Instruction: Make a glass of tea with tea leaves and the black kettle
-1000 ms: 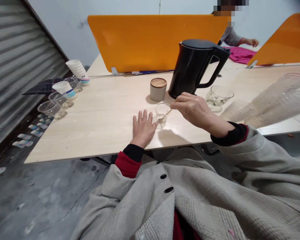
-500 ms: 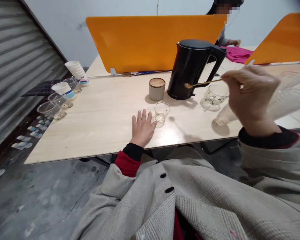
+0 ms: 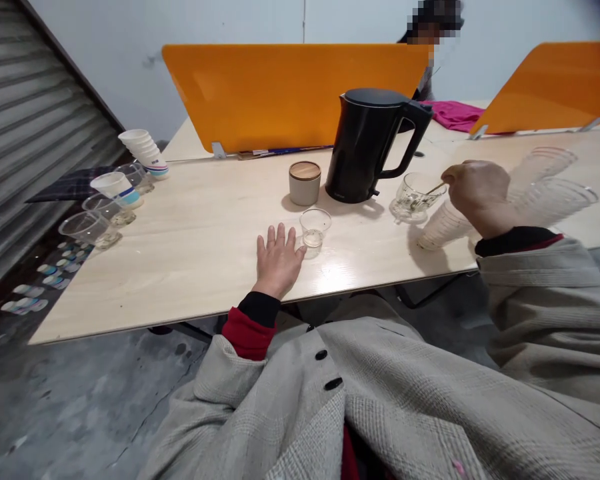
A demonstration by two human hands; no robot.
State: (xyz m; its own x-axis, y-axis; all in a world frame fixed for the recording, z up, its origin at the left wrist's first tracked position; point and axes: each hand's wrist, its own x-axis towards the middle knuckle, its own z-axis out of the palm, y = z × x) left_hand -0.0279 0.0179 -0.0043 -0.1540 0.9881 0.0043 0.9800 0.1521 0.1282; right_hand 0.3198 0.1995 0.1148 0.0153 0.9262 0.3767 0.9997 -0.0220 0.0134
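Observation:
My right hand (image 3: pixel 480 193) is closed in a pinch on the handle of a thin gold spoon (image 3: pixel 436 189). The spoon's other end dips into a clear glass (image 3: pixel 414 200) with dark bits like tea leaves inside. My left hand (image 3: pixel 279 261) lies flat on the table with fingers spread. By its thumb stands a clear plastic cup (image 3: pixel 315 230) with a little pale liquid at the bottom. Behind that cup sits a grey canister (image 3: pixel 304 188) with a wooden lid, and a black electric kettle (image 3: pixel 360 147) stands to its right.
Stacked plastic cups (image 3: pixel 445 223) lie tilted under and beside my right wrist, more (image 3: pixel 555 200) beyond it. Paper cups (image 3: pixel 145 155) and used plastic cups (image 3: pixel 93 230) line the table's left edge. An orange divider (image 3: pixel 280 93) runs behind; a person (image 3: pixel 425 80) sits past it.
My right hand has come down and the spoon has gone from in front of the kettle into the glass. My left hand stays flat beside the cup. The view has shifted slightly.

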